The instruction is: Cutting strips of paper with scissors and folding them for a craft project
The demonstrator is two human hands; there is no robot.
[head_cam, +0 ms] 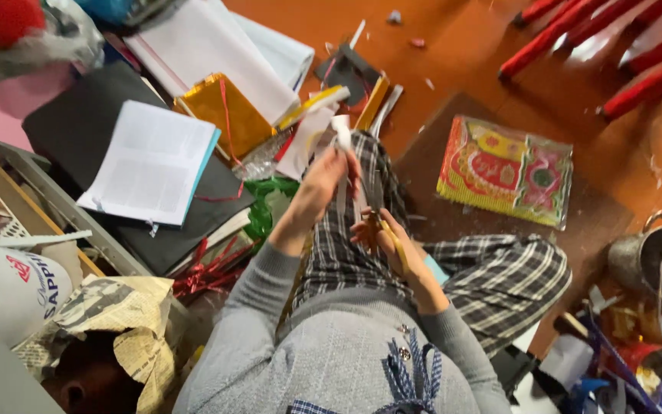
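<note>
left hand (323,178): raised over the lap, fingers pinched on a narrow white paper strip (341,138) that stands up past the fingertips.
right hand (388,239): lower, just beside the left, closed around yellow-handled scissors (386,230); the blades point up toward the strip, though blur hides whether they are parted.
where the strip is: above the person's knees in plaid trousers (499,280), held in the air, not resting on anything.
around the hands: a shiny gold sheet (220,111), an open white booklet (151,161) on a black folder (78,123), and a red-and-yellow packet of printed paper (503,170) on a brown mat (430,165) on the orange floor (453,46).
further off: red sticks (599,34) at the top right, a metal pot (657,261) at the right, crumpled newspaper (128,322) at the lower left.
risk, fingers: the left fingertips sit near the blades, so a cut made close to the grip could nick them.
risk, strip: held only by one end, the thin paper may bend away from the blades and cut crooked or tear.
risk, offcuts: snipped bits could drop into the clutter on the floor and be hard to find.
</note>
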